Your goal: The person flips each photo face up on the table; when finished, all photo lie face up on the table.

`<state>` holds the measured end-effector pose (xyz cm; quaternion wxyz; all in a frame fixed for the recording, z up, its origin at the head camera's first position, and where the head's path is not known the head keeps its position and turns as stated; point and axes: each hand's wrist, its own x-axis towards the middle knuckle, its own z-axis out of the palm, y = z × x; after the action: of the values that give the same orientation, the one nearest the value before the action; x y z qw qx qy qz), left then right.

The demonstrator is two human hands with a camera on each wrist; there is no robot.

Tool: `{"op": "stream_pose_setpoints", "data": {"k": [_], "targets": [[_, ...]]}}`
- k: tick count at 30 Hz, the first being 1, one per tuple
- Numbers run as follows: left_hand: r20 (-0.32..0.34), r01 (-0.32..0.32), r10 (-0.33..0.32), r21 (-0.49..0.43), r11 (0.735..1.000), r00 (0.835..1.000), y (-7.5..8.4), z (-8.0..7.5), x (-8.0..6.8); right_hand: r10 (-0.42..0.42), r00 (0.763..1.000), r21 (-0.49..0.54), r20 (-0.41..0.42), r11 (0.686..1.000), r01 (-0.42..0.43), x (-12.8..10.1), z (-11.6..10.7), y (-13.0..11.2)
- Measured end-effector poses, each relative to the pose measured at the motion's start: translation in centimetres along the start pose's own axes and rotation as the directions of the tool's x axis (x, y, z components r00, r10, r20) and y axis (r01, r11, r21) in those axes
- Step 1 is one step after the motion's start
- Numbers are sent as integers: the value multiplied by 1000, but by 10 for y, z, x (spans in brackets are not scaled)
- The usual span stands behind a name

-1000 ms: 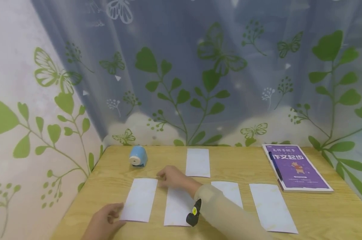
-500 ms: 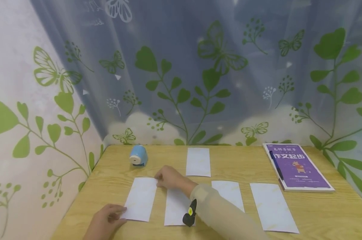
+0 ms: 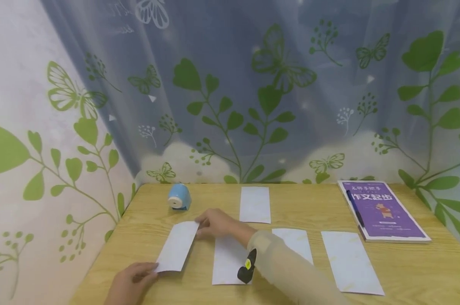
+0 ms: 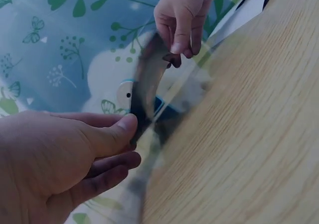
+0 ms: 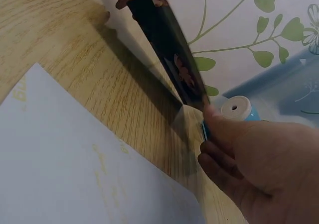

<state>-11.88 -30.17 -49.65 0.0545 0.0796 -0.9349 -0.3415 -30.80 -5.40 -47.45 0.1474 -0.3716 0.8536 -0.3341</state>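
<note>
A photo print (image 3: 178,248), white on the back, is lifted at a tilt at the left of the table. My left hand (image 3: 131,281) pinches its near left corner between thumb and fingers. At the far right corner, my right hand (image 3: 220,224) pinches it too. The left wrist view shows the photo print (image 4: 149,79) bowed between both hands, and its glossy dark underside shows a reddish figure in the right wrist view. Another white-backed sheet (image 3: 230,264) lies flat under my right forearm, partly hidden.
Two similar sheets lie to the right, one white sheet (image 3: 292,243) partly behind the sleeve, the other sheet (image 3: 352,262) further right. A single sheet (image 3: 255,204) lies at the back. A blue pencil sharpener (image 3: 179,197) stands back left; a purple book (image 3: 390,218) bears a pen (image 3: 356,209).
My right hand has reached the photo print's far corner and taken hold of it. Both hands have raised the print from lying flat on the table to a tilt.
</note>
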Motion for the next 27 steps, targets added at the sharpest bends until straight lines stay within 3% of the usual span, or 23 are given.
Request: {"op": "stream_pose_setpoints", "data": {"k": [2,4,6,8,10,12,16,19,23,27], "targets": [[-71,-62,62,2,998,996,1,0,-5,-24,1000,23,-18,999,25,0,-1,1],[-168,-176,176,16,984,970,2,0,-10,-42,998,51,-49,998,45,1,-1,0],[-261,-301,302,44,953,917,2,0,-13,-47,995,87,-91,995,55,2,-1,0],[-335,-410,417,94,907,845,4,0,-12,-41,990,146,-135,987,61,3,-1,-1],[-362,-445,455,117,888,813,6,1,-11,-20,985,245,-172,968,62,4,-1,-1],[-353,-433,443,113,894,824,11,3,-9,8,982,383,-189,921,66,5,-2,-2],[-251,-328,321,14,945,913,19,4,-9,64,981,592,-181,804,57,13,-1,-7],[-167,-260,241,-100,960,956,25,6,-9,96,981,628,-169,778,32,19,0,-11],[-156,-286,261,-168,943,953,28,14,-9,110,978,592,-179,806,18,27,2,-18],[-206,-362,327,-170,916,922,27,23,-12,127,973,550,-191,835,-1,34,4,-22]]}}
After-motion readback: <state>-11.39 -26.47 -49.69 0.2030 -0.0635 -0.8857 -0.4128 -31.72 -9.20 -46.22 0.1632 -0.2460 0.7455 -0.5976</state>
